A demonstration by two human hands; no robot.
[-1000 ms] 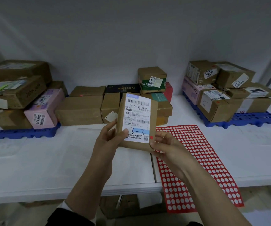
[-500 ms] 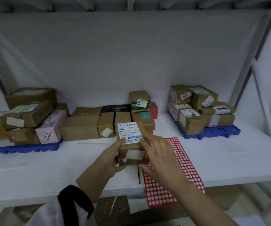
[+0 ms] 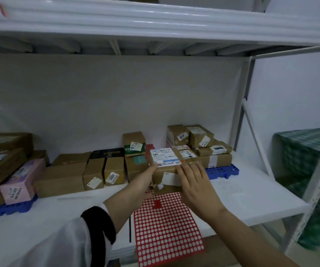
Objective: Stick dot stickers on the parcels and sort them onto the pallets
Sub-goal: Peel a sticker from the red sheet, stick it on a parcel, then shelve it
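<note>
I hold a brown cardboard parcel (image 3: 169,173) above the white shelf, its white shipping label facing up and a small red dot sticker (image 3: 182,161) beside the label. My left hand (image 3: 145,180) grips its left side, thumb on the label's edge. Against its front right face rests my right hand (image 3: 195,182), fingers straight. The red dot sticker sheet (image 3: 166,228) lies on the shelf below my hands, hanging over the front edge. A blue pallet (image 3: 222,171) stacked with brown parcels sits just behind and right of the held parcel. Another blue pallet (image 3: 6,209) with parcels is at the far left.
A row of brown boxes (image 3: 62,176), a black box (image 3: 107,152) and a pink box (image 3: 22,182) stands along the back of the white shelf (image 3: 251,195). An upper shelf (image 3: 155,22) hangs overhead. A white upright post (image 3: 319,180) and a green patterned object (image 3: 307,170) are at right.
The parcel was tipped from upright to label-up and carried back and right toward the right pallet. My right hand shifted from its lower corner to its front face. The view rose.
</note>
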